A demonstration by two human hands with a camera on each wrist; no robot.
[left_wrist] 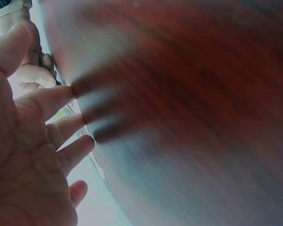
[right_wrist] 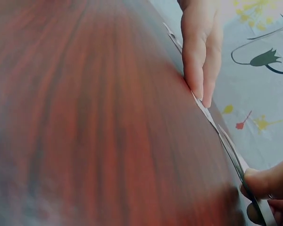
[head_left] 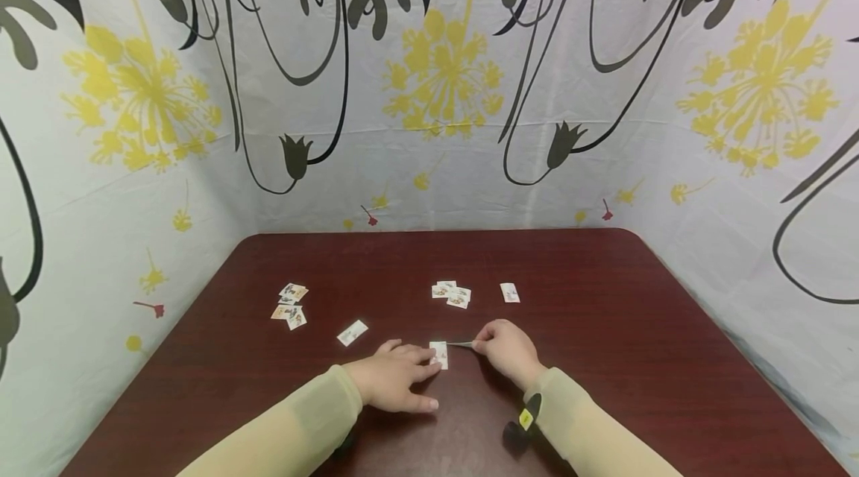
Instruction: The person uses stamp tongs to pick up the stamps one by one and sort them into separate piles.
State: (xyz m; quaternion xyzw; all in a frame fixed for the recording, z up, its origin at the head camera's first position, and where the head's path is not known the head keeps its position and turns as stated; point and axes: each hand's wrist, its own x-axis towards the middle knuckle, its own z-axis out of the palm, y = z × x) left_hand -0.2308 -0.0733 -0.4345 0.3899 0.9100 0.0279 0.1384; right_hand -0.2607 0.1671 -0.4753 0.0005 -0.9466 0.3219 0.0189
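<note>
A small white printed card (head_left: 441, 348) lies on the table before me. The fingertips of my left hand (head_left: 394, 376) press its left side, fingers spread and fairly straight. From the right, my right hand (head_left: 508, 350) pinches a slim metal tool that looks like tweezers (right_wrist: 236, 162) between thumb and fingers. Its tip reaches the card's upper right corner; in the right wrist view the two thin arms stand slightly apart. Whether they grasp the card's edge I cannot tell. In the left wrist view, the left palm (left_wrist: 28, 155) shows with fingertips at the table surface.
Beyond the left hand lies a single tilted card (head_left: 352, 332). A loose group of cards (head_left: 291, 305) is at the far left, another group (head_left: 452, 294) at the back middle, and one card (head_left: 510, 293) right of it. Patterned cloth (head_left: 443, 186) surrounds the dark red table (head_left: 604, 298).
</note>
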